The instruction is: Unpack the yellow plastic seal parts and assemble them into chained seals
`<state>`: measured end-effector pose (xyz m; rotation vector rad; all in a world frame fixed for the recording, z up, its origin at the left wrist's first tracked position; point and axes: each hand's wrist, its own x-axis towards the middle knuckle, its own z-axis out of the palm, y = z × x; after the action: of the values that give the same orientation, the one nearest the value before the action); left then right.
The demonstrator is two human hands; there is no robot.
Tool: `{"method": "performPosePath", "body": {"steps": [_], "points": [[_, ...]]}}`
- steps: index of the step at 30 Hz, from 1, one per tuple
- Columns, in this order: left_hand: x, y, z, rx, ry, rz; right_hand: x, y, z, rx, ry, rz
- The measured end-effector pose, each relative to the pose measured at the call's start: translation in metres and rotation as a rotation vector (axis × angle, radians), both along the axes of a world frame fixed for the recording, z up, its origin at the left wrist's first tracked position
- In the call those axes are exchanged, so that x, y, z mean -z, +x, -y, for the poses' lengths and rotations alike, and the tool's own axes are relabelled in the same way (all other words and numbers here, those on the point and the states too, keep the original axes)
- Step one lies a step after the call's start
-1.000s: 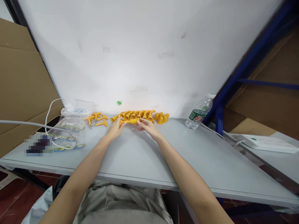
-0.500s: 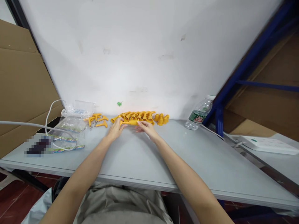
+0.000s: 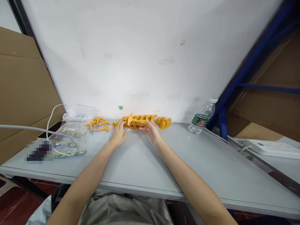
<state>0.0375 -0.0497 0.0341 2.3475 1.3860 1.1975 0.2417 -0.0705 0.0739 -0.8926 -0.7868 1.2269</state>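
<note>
My right hand (image 3: 152,132) is closed on a yellow plastic part (image 3: 138,121), held sideways with its crosswise end pointing left. Thumb and fingers cover its right end. To the left, my left hand (image 3: 119,134) has its thumb and fingers apart, with nothing visible between them. Its fingertips are close to a row of yellow horn-shaped plastic pieces (image 3: 114,124) along the wall; whether they touch is unclear. Both hands and the held part hide much of that row. Several yellow cup-like pieces (image 3: 165,122) stand at the row's right end.
Several yellow T-shaped handles (image 3: 102,127) with small chains lie on the left. Beyond them are clear plastic bags (image 3: 77,128), a white cable (image 3: 28,127) and a dark phone (image 3: 50,129). A water bottle (image 3: 202,117) stands right, near a blue frame (image 3: 223,122) and a white power strip (image 3: 272,147).
The left hand has let go of the yellow part and opened. My right hand keeps hold of it, and its crosswise end now shows. The view has tilted slightly up.
</note>
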Motion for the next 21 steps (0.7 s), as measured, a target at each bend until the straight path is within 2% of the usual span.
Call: {"method": "performPosePath", "body": {"steps": [4,7,10,14,18,21], "points": [[0.001,0.004,0.002,0.056,0.017,-0.017,-0.011,0.006,-0.012,0.288,0.272,0.116],[0.001,0.007,0.005,0.122,-0.090,-0.088,-0.018,0.002,-0.025,0.375,0.416,0.297],[0.000,0.009,0.008,0.168,-0.192,-0.164,-0.019,-0.012,-0.040,0.358,0.495,0.481],[-0.004,0.010,0.012,0.166,-0.180,-0.208,-0.014,-0.045,-0.060,0.258,0.558,0.636],[-0.011,0.012,0.016,0.106,-0.196,-0.267,-0.012,-0.080,-0.078,0.144,0.547,0.854],[-0.019,0.011,0.019,-0.020,-0.224,-0.354,-0.012,-0.098,-0.087,0.060,0.583,1.158]]}}
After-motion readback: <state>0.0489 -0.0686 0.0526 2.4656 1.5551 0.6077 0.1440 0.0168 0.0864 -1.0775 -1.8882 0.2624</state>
